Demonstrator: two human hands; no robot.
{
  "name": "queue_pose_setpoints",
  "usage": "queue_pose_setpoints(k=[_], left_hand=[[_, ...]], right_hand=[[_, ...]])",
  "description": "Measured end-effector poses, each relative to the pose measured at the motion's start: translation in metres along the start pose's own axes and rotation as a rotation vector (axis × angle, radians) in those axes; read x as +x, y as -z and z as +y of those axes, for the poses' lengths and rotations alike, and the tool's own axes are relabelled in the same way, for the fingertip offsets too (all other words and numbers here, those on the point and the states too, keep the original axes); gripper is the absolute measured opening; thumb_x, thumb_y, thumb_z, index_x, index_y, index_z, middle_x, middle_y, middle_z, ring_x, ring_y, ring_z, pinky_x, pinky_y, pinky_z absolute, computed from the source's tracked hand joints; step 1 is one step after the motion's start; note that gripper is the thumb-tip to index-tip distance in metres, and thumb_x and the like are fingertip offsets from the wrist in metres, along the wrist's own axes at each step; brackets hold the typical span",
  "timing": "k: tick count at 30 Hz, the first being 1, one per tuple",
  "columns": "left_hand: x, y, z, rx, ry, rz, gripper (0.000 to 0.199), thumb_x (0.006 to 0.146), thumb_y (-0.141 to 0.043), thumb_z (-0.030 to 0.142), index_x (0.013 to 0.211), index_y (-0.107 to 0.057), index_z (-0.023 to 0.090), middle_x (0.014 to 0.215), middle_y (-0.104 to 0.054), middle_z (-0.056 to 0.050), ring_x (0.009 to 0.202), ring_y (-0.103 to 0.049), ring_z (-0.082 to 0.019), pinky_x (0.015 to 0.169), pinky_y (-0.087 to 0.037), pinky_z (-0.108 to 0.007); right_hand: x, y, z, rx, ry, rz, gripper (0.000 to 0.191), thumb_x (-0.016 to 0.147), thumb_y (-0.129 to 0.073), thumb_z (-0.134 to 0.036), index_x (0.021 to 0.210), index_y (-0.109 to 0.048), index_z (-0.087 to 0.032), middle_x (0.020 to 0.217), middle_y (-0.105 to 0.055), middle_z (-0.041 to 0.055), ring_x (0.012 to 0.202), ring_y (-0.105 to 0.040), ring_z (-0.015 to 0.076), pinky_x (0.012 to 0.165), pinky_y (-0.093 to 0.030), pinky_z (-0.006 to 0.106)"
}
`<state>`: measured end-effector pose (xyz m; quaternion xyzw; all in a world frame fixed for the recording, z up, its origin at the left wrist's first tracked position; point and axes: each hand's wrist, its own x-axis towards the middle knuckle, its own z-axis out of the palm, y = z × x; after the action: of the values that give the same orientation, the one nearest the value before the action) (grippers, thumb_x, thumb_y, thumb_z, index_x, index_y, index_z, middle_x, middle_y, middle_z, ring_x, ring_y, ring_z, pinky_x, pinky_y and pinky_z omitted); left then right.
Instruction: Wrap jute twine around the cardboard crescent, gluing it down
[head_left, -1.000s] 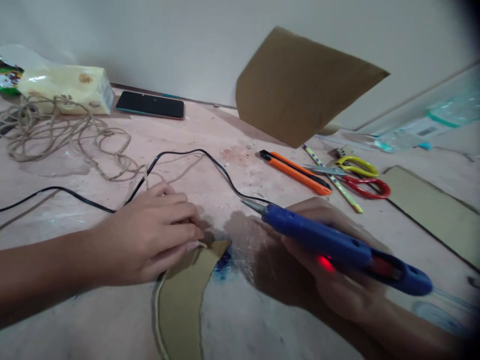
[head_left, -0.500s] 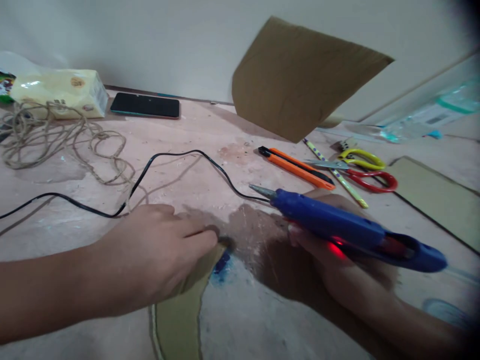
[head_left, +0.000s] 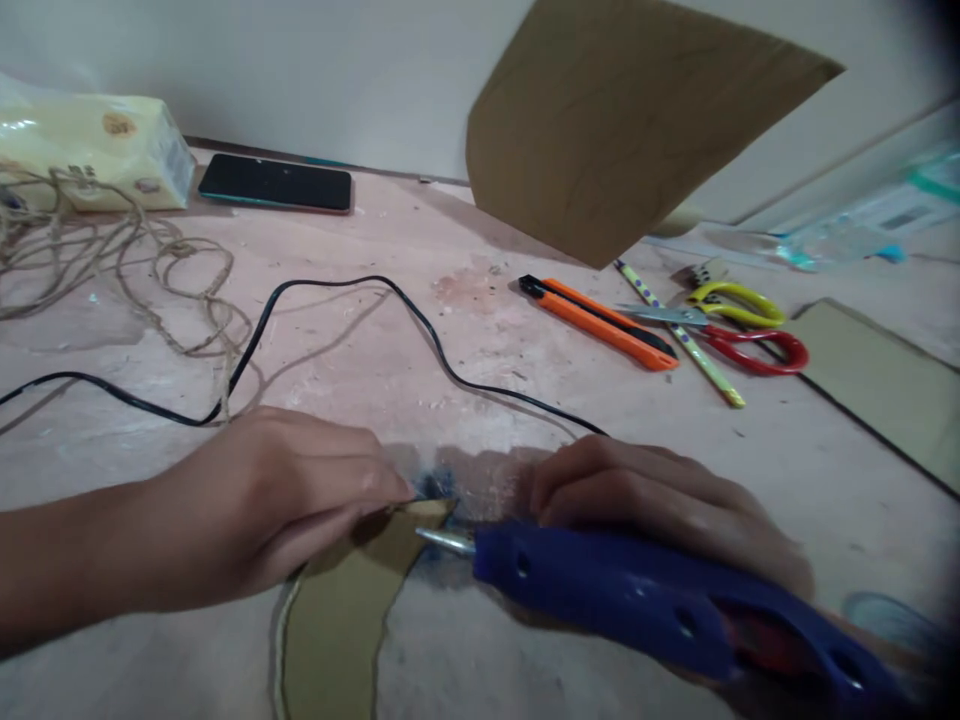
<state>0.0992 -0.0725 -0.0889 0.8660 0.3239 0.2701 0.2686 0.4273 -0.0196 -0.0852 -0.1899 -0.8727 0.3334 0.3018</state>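
My right hand (head_left: pixel 667 510) is wrapped round a blue hot glue gun (head_left: pixel 600 590). Its metal nozzle points left, by the tip of a curved cardboard strip (head_left: pixel 330 620); whether the two touch I cannot tell. Along the strip's left edge runs a light twine (head_left: pixel 279 640). My left hand (head_left: pixel 300 500) has its fingers closed on the upper end of the strip, hiding part of that edge. From behind the right hand a black cord (head_left: pixel 442 355) trails across the table to the left.
An orange utility knife (head_left: pixel 600 325), a patterned pencil (head_left: pixel 709 365) and scissors (head_left: pixel 757 350) lie at the right. Behind stand a large cardboard piece (head_left: pixel 622 130) and a plastic bottle (head_left: pixel 862 225). Tangled twine (head_left: pixel 202 270), a phone (head_left: pixel 277 185) and a tissue pack (head_left: pixel 97 150) are at the left.
The glue gun has come down and left, its nozzle now by the strip's tip. My left hand has shifted slightly left, still on the strip. The view has tilted a little downward.
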Motion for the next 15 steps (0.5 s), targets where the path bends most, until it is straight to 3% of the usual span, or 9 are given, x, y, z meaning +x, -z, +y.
queue_pose_setpoints(k=[5, 9, 12, 15], left_hand=[[0.000, 0.003, 0.003, -0.017, 0.012, -0.025, 0.027, 0.119, -0.046, 0.020, 0.127, -0.071, 0.027, 0.112, -0.082, -0.001, 0.094, -0.079, -0.014, 0.075, -0.059, -0.022], [0.000, 0.005, 0.003, 0.259, -0.010, -0.044, 0.031, 0.114, -0.042, 0.016, 0.108, -0.071, 0.021, 0.100, -0.076, -0.002, 0.071, -0.069, -0.016, 0.057, -0.048, -0.031], [0.003, 0.009, 0.004, 0.435, -0.106, -0.076, 0.032, 0.110, -0.040, 0.010, 0.096, -0.067, 0.021, 0.090, -0.071, -0.002, 0.063, -0.059, -0.018, 0.056, -0.042, -0.036], [0.006, 0.016, 0.005, 0.445, -0.216, -0.157, 0.030, 0.105, -0.042, 0.003, 0.092, -0.061, 0.023, 0.083, -0.065, 0.000, 0.064, -0.053, -0.019, 0.057, -0.039, -0.038]], right_hand=[[0.006, 0.002, -0.006, -0.152, 0.003, -0.133, 0.013, 0.114, -0.070, -0.037, 0.108, -0.067, -0.025, 0.095, -0.078, 0.0045, 0.081, -0.078, 0.0167, 0.070, -0.063, 0.028], [0.009, 0.004, -0.010, -0.207, 0.016, -0.169, 0.011, 0.115, -0.069, -0.032, 0.109, -0.065, -0.025, 0.098, -0.079, 0.0037, 0.084, -0.079, 0.0150, 0.074, -0.064, 0.026], [0.010, 0.003, -0.009, -0.210, 0.013, -0.171, 0.009, 0.117, -0.061, -0.025, 0.109, -0.064, -0.024, 0.098, -0.078, 0.0035, 0.084, -0.078, 0.0135, 0.074, -0.063, 0.024], [0.009, 0.004, -0.007, -0.190, 0.011, -0.175, 0.013, 0.118, -0.058, -0.024, 0.108, -0.065, -0.024, 0.098, -0.079, 0.0039, 0.084, -0.078, 0.0138, 0.074, -0.063, 0.024]])
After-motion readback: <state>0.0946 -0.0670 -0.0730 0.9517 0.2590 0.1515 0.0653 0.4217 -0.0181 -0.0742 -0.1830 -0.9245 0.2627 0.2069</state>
